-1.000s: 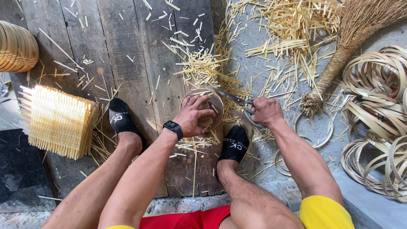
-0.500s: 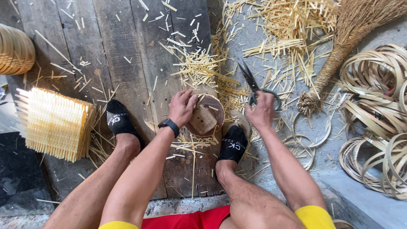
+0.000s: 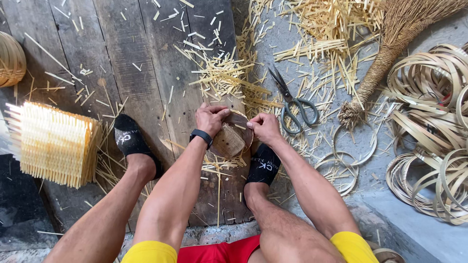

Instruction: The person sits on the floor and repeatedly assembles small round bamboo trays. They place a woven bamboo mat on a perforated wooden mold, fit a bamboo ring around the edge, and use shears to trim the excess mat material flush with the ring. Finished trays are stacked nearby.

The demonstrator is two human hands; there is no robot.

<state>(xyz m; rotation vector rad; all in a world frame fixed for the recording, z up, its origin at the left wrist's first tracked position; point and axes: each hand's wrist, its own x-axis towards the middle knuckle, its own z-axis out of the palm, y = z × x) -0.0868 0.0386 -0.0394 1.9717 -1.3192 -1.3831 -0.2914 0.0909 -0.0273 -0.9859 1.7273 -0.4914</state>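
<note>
Both hands gripped a small round woven bamboo basket (image 3: 230,140), brown and shallow, over the floorboards between the feet: the left hand (image 3: 210,118) on its left rim, the right hand (image 3: 263,127) on its right rim.

Dark-handled scissors (image 3: 292,104) lie shut on the grey floor (image 3: 429,238), blades pointing up and left, with a straw broom (image 3: 390,48) just to their right, its bound handle end nearest them. Farther right of the scissors sit heaps of coiled bamboo hoops (image 3: 434,131), and loose bamboo offcuts (image 3: 321,44) are strewn above them. Far left of the scissors, on the dark wooden planks (image 3: 126,53), rests a block of bundled pale sticks (image 3: 53,143).
</note>
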